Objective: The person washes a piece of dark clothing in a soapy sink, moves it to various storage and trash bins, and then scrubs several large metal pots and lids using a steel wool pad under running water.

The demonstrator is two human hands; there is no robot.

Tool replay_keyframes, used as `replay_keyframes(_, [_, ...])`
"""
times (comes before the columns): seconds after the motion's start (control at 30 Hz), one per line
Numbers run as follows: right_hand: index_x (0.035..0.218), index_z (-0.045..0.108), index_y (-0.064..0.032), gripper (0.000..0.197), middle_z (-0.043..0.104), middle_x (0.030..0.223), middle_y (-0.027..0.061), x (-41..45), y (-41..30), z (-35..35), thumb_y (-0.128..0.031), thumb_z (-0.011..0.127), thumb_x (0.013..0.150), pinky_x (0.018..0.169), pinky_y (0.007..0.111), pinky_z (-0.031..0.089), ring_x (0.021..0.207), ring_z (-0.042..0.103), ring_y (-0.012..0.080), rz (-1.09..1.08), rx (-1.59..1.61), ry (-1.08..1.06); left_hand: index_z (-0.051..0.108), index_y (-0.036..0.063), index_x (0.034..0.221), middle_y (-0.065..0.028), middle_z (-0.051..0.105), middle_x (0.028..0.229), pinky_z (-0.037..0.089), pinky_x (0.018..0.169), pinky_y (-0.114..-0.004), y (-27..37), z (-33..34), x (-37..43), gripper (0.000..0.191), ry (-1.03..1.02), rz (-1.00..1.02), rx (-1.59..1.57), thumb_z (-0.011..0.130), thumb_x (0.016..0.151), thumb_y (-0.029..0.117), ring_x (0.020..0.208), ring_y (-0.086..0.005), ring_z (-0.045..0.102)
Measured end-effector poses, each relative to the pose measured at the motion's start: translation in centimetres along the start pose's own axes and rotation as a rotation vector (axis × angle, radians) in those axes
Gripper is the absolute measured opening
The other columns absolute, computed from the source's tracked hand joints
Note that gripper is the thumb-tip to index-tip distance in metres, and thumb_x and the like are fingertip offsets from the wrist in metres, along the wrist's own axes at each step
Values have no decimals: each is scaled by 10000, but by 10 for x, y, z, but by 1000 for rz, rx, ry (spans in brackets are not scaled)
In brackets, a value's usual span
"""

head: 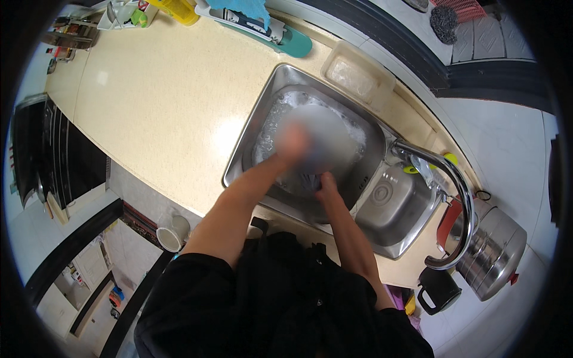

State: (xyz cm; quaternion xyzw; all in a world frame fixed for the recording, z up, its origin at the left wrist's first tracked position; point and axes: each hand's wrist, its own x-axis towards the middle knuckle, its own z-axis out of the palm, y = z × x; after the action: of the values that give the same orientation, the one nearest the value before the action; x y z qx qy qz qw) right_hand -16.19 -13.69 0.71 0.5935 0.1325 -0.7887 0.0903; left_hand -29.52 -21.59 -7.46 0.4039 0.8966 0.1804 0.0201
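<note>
Both my hands are over the larger stainless steel sink basin point(371, 179), which holds foamy water point(271, 129). A round blurred patch hides much of the basin's middle. My left hand point(293, 141) is inside this patch, so its fingers and anything in them are not clear. My right hand point(327, 182) is at the patch's lower edge, its fingers closed on a dark bluish cloth-like item point(310, 181), only partly visible.
To the right are a smaller basin point(389, 197), a curved chrome faucet point(465, 201), a black mug point(438, 291) and a steel pot point(492, 246). A plastic tray point(358, 74) and a green holder point(295, 42) stand behind the sink.
</note>
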Motion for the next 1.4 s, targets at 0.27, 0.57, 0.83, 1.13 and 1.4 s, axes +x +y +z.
replay_keyframes(0.27, [1211,439,-66,367,504,1155,76,47,6,-68,-245,463,891,908,385,393,1052,491,236,-328,258,125,496,54,1141,-145,493,1131,402,834,-414,29,-42,5,359,-128,-516,214,460,832,234,1070,-317,455])
replay_keyframes(0.57, [1215,424,-28,394,483,1179,92,29,-2,-20,-268,425,903,922,360,376,1090,455,234,-171,50,-233,621,59,775,-161,544,787,432,662,-424,128,-68,-31,204,-97,9,-770,601,731,257,741,-334,540])
replay_keyframes(0.83, [1215,419,-14,481,487,1159,103,10,-2,6,-348,487,876,884,373,401,1063,468,245,-93,-408,-186,592,54,900,-162,570,924,447,719,-409,69,-64,-7,271,-373,87,-166,465,827,282,861,-315,554])
replay_keyframes(1.13, [1247,374,4,647,426,1248,126,79,-6,-111,-449,546,820,920,392,367,1142,408,246,-596,-572,-267,563,150,1087,-167,343,1278,332,938,-462,-11,-57,9,358,-158,-373,28,479,808,358,1156,-357,331])
replay_keyframes(1.4, [1242,407,-69,630,464,1212,114,66,-23,-40,-547,413,830,914,416,382,1101,453,277,-214,-11,-209,587,136,986,-153,582,932,438,812,-394,76,-38,-14,297,-374,-275,-675,546,788,354,883,-346,546])
